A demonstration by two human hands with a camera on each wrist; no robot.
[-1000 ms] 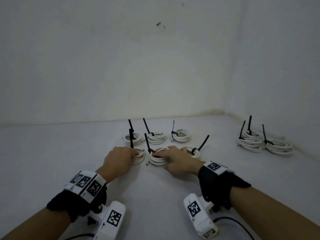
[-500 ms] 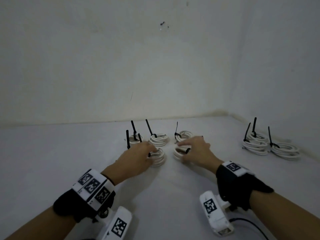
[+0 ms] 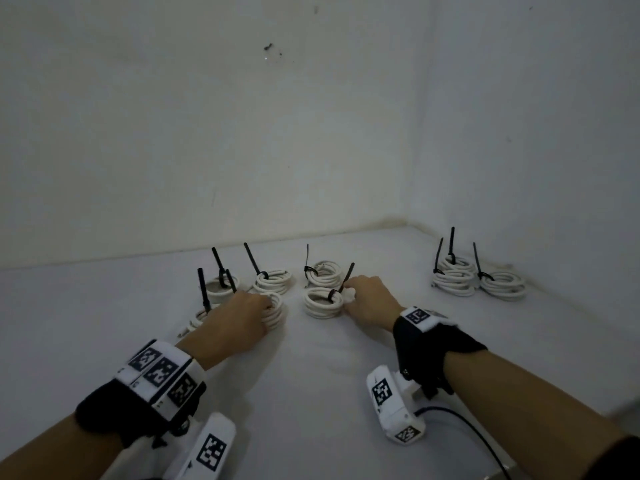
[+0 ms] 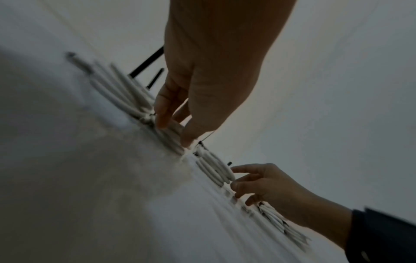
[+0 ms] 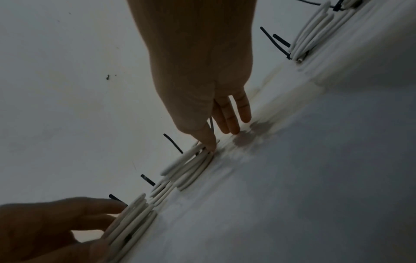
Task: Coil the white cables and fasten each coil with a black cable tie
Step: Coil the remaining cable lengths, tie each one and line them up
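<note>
White surface meeting pale walls, head view. Centre of frame: a cluster of coiled white cables, each bound with a black cable tie whose tail stands up. Back row, left to right: coil, coil, coil. Front row: a coil at lower left of the cluster, largely hidden by the left hand; a coil under that hand's fingertips; a coil just left of the right hand, its tie slanting up to the right. Right of frame, near the wall corner: two coils stacked and one coil touching them, all tied. Left hand: palm down, fingers bent onto the coil beneath; the left wrist view shows fingertips pressing on cable turns; whether they grasp it cannot be told. Right hand: at the right edge of the front coil; the right wrist view shows the thumb tip touching the coil's edge, the other fingers straight and pointing at the surface. Both wrists carry black straps with white marker blocks.
</note>
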